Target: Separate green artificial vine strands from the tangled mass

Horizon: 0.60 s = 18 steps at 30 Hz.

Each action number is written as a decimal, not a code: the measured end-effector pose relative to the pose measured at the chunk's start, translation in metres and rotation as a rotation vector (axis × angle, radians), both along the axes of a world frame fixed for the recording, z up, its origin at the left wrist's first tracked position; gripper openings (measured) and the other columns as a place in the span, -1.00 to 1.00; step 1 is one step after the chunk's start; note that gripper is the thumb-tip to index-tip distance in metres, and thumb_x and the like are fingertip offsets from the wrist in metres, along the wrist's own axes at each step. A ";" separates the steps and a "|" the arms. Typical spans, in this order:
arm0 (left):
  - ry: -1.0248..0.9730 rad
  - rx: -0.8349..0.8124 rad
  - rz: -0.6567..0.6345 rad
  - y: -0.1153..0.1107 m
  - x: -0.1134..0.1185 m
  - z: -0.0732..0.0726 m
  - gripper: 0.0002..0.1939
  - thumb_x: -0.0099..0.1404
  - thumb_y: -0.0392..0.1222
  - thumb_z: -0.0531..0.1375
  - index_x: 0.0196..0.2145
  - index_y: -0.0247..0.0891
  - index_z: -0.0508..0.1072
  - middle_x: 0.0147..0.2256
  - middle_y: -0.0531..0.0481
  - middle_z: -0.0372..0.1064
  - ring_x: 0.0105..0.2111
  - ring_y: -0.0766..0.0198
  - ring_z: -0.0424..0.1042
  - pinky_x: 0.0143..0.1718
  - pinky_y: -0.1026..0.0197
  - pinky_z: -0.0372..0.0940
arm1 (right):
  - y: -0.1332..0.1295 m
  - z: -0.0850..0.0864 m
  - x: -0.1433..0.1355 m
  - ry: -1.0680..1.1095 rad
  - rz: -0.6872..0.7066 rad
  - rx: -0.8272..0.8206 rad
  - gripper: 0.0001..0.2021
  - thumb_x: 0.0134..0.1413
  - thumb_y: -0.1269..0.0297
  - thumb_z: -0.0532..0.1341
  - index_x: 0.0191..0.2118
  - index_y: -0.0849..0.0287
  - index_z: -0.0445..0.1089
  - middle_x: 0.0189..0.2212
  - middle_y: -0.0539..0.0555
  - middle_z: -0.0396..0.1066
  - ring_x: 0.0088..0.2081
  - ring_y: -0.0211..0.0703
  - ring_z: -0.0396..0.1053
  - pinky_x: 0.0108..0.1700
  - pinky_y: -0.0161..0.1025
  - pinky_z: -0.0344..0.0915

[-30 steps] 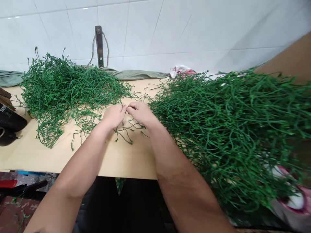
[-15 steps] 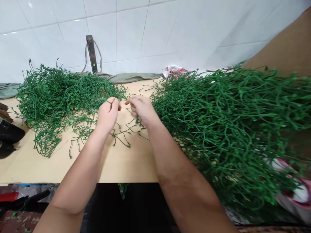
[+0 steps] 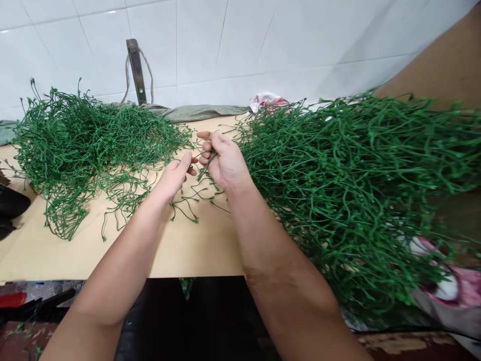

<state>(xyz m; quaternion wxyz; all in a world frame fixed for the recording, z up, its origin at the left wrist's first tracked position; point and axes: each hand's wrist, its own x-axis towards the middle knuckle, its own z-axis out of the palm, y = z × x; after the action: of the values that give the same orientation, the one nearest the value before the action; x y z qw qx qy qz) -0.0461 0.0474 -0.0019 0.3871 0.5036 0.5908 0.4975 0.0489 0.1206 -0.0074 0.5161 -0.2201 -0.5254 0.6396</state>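
Note:
My right hand [image 3: 227, 163] is closed around a few thin green plastic-looking stems [image 3: 212, 156], with its index finger stretched out to the left. Just left of it, my left hand [image 3: 177, 175] has its thumb and fingers pinched together at the end of a thin green stem; the fingertips partly hide it. The hands are close but apart, a little above the table board [image 3: 195, 250]. Below them lie several loose branched stems [image 3: 184, 205] with small tips. A smaller tangled heap of green stems [image 3: 82, 135] spreads to the left.
A large pile of green stems [image 3: 338, 165] covers the right side and hangs over the front edge. Behind are a metal bracket [image 3: 136, 70], a rolled grey-green cloth [image 3: 203, 112] and a tiled wall [image 3: 210, 40]. A black object [image 3: 13, 203] stands at the left edge.
My right hand has turned palm inward and risen slightly, showing the stems in its fingers. My left hand has turned, its fingers now pointing right. The view has shifted slightly.

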 end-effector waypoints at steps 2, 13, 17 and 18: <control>0.098 0.058 -0.008 0.002 -0.003 -0.005 -0.63 0.20 0.05 0.07 -0.27 -0.36 0.37 -0.48 0.03 0.29 -0.59 0.49 0.13 -0.54 0.38 0.05 | 0.002 -0.002 -0.001 -0.009 0.002 0.002 -0.71 0.05 0.00 0.09 -0.35 0.14 0.30 -0.60 -0.09 0.04 -0.60 -0.42 0.03 -0.55 -0.40 0.13; 0.050 0.111 0.169 0.011 -0.015 -0.007 -0.71 0.30 -0.26 -0.04 -0.57 -0.32 0.25 -0.72 0.18 -0.04 -0.69 0.49 -0.04 -0.59 0.36 -0.07 | -0.001 -0.007 -0.002 -0.016 0.066 -0.065 -0.74 -0.08 0.07 0.24 -0.36 0.16 0.30 -0.57 -0.08 0.13 -0.54 -0.41 0.15 -0.49 -0.38 0.19; -0.097 0.087 0.183 0.006 -0.015 0.001 -0.71 0.33 -0.29 -0.09 -0.54 -0.32 0.23 -0.73 0.20 -0.03 -0.73 0.52 -0.09 -0.65 0.38 -0.12 | -0.006 -0.003 0.000 -0.041 0.093 -0.149 -0.72 -0.10 0.07 0.25 -0.42 0.19 0.28 -0.58 -0.09 0.15 -0.59 -0.47 0.11 -0.58 -0.44 0.09; -0.123 0.076 0.182 0.005 -0.015 0.002 -0.71 0.33 -0.28 -0.10 -0.53 -0.32 0.22 -0.73 0.20 -0.03 -0.74 0.53 -0.10 -0.66 0.39 -0.14 | -0.006 -0.002 0.000 -0.057 0.096 -0.154 -0.71 -0.10 0.06 0.25 -0.44 0.20 0.27 -0.58 -0.09 0.15 -0.61 -0.48 0.09 -0.61 -0.45 0.06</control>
<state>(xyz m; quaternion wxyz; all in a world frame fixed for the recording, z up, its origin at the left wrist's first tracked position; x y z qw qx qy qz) -0.0611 0.0525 0.0000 0.3566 0.4306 0.5898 0.5827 0.0486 0.1143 -0.0094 0.4514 -0.2519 -0.4988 0.6957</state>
